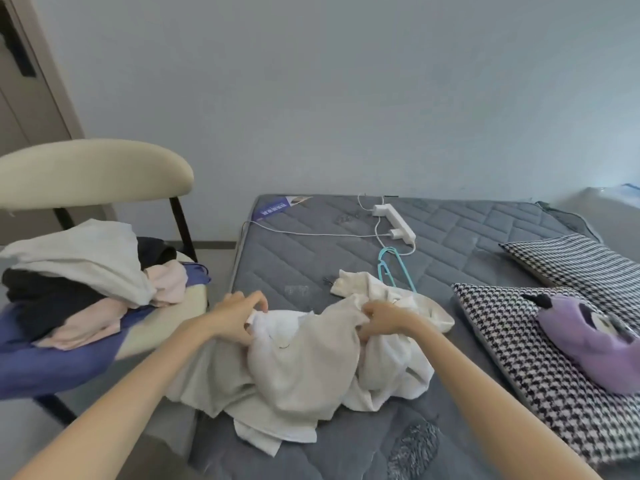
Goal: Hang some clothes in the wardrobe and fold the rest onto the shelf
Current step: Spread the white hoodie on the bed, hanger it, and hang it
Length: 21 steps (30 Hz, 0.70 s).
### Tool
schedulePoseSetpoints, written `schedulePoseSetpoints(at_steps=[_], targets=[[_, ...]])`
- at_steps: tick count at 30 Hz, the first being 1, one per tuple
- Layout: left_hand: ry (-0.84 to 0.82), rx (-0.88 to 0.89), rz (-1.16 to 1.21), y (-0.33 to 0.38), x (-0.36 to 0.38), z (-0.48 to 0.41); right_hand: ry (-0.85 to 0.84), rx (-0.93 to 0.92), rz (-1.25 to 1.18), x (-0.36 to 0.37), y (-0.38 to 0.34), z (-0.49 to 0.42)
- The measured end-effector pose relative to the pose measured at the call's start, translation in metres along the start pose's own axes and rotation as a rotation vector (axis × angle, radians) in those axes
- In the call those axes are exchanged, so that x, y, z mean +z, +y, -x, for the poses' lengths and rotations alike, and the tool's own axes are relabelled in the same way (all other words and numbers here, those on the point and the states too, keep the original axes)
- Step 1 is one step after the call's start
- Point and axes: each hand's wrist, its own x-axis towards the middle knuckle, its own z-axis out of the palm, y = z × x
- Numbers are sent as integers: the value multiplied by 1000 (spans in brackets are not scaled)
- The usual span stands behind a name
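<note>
With the left hand (239, 315) pinching an edge of the crumpled white garment (304, 362) on the bed (311, 237) and the right hand (384, 322) gripping a bunch, best find both shoulders and spread it flat before taking the teal hanger (394, 268) just beyond.

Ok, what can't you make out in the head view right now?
Head view:
- Teal hanger: lower half under the white garment.
- Right hand: fingertips buried in that garment's folds.
- Clothes pile on the chair: blurred, cut by the left edge.
- Mattress label: print too small.
- Wardrobe, shelf: out of frame.
</note>
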Motion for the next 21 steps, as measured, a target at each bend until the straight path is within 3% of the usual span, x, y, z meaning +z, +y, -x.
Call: schedulePoseSetpoints(at_steps=[1, 3, 5, 8, 12, 13, 16, 21], targets=[[-66, -14, 5, 2, 10, 2, -190, -4, 111, 3, -6, 0], [-158, -39, 32, 2, 26, 3, -374, -32, 219, 6, -21, -1], [-165, -61, 49, 1, 35, 2, -298, -54, 154, 13, -35, -5], [-43, -59, 29, -9, 39, 4, -32, -166, 152, 38, -49, -23], [130, 3, 51, -19, 34, 13, -286, -159, 223, 78, -57, -34], [214, 18, 13, -18, 32, 17, -257, -171, 244, 87, -57, -34], [503, 38, -24, -16, 20, 24, 37, -257, 231, 90, -54, -35], [817, -47, 15, -17, -10, 13, 471, -290, -2, 22, -56, -27]])
